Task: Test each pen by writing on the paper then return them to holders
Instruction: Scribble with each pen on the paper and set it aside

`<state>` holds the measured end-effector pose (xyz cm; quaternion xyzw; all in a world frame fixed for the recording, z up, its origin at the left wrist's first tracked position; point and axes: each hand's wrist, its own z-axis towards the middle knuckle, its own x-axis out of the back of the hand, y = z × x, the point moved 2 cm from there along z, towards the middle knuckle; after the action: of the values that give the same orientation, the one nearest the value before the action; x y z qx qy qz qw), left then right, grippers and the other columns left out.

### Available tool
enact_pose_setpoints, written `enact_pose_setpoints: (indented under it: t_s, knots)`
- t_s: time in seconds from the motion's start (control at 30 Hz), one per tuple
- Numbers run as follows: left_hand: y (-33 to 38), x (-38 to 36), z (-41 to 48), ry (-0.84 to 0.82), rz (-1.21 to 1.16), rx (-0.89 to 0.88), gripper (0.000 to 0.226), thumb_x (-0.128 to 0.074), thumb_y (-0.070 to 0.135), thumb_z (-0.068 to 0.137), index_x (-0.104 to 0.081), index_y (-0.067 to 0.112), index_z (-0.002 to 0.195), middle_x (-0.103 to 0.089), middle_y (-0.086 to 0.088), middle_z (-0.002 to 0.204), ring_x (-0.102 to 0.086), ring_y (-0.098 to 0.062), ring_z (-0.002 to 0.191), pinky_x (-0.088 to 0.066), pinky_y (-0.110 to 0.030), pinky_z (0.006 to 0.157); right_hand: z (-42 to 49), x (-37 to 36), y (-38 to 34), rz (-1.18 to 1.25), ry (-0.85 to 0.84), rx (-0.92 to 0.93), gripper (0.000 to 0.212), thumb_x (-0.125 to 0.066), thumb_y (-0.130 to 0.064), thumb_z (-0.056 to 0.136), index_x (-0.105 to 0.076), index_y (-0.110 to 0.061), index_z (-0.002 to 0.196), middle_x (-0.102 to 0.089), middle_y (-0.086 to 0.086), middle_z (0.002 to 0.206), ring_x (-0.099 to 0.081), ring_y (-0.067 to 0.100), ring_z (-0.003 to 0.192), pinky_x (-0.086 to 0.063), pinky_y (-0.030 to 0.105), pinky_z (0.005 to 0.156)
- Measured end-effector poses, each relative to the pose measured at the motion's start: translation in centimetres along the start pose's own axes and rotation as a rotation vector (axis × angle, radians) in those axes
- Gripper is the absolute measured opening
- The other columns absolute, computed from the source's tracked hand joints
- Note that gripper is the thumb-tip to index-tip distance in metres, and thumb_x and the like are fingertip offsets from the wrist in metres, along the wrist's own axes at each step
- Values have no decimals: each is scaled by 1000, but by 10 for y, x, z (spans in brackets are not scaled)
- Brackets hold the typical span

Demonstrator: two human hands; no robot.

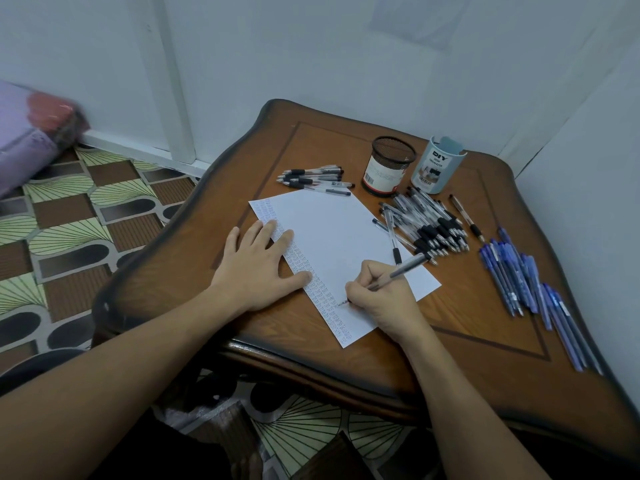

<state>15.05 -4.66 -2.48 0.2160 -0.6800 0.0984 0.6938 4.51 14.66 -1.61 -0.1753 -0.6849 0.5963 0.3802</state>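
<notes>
A white sheet of paper (pixel 343 244) lies on the wooden table (pixel 485 341), with a column of small written marks along its left edge. My left hand (pixel 256 265) lies flat with straight fingers on that edge. My right hand (pixel 381 292) grips a clear pen (pixel 403 269), its tip touching the paper beside the marks. A black mesh holder (pixel 389 166) and a pale blue holder (pixel 438 166) stand at the back; neither shows any pens. Several black-grip pens (pixel 315 178) lie left of the holders, a larger pile (pixel 429 226) lies right of the paper, and several blue pens (pixel 533 285) lie at the far right.
The table sits in a corner, with white walls behind it and to its right. A patterned tiled floor (pixel 86 220) stretches to the left, where a purple bundle (pixel 31 133) lies against the wall.
</notes>
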Motion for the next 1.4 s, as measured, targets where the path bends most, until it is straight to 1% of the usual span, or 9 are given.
enact_pose_setpoints:
  t_s: [0.07,0.17,0.3,0.43,0.77,0.9,1.03,1.17,1.4]
  knots:
    - [0,0,0,2,0,0,105,-1,88,64,-15,35,154,-6,-1,164,0,-22,150,4,-52,119,0,-3,0,-10,-10,6,29,-65,-14,70,-41,-8,54,-41,11,58,-41,19,61,-32,32,60]
    - [0,0,0,-2,5,1,104,0,88,64,-14,36,153,-6,-1,164,0,-22,150,4,-52,119,0,-3,2,-25,-13,22,31,-63,-13,70,-37,-11,53,-34,7,56,-37,19,60,-29,31,58]
    - [0,0,0,1,3,2,104,-1,88,64,-15,36,153,-7,-1,164,-1,-22,150,4,-51,119,0,-4,3,-39,-13,35,33,-63,-13,70,-35,-14,52,-32,7,56,-35,18,59,-26,30,58]
    - [0,0,-1,4,2,4,104,-2,87,65,-15,35,154,-7,-2,164,-1,-22,150,3,-51,119,0,-4,5,-43,-8,30,32,-63,-14,69,-35,-6,55,-33,8,58,-34,18,59,-25,30,58]
    - [0,0,-1,-2,3,1,104,-2,87,65,-14,35,154,-6,-1,164,0,-21,150,3,-51,119,1,-3,4,-66,-9,44,32,-61,-14,67,-32,-11,53,-30,4,56,-33,16,57,-25,28,55]
    - [0,0,-1,8,2,3,103,-3,87,65,-15,35,154,-8,-1,164,-1,-21,150,3,-51,119,0,-5,4,-71,-2,49,33,-63,-16,69,-35,-11,54,-32,6,57,-33,15,57,-26,29,56]
    - [0,-1,0,3,3,-2,103,-3,88,66,-15,35,154,-7,-1,164,-1,-21,150,3,-51,119,0,-3,4,-26,19,39,32,-62,-14,70,-34,-6,57,-32,8,58,-32,17,58,-25,30,55]
    - [-1,-1,0,2,-3,0,103,-2,88,66,-15,35,154,-6,-1,164,0,-21,150,4,-51,119,-1,-3,2,-30,15,49,30,-61,-13,70,-35,-13,54,-31,5,57,-31,13,56,-24,27,54]
    - [0,0,-2,15,-9,0,103,-4,87,66,-17,35,153,-8,-2,164,-2,-21,150,3,-51,119,-2,-5,2,-46,22,48,34,-61,-14,70,-31,-13,54,-30,6,57,-31,13,56,-24,27,55]
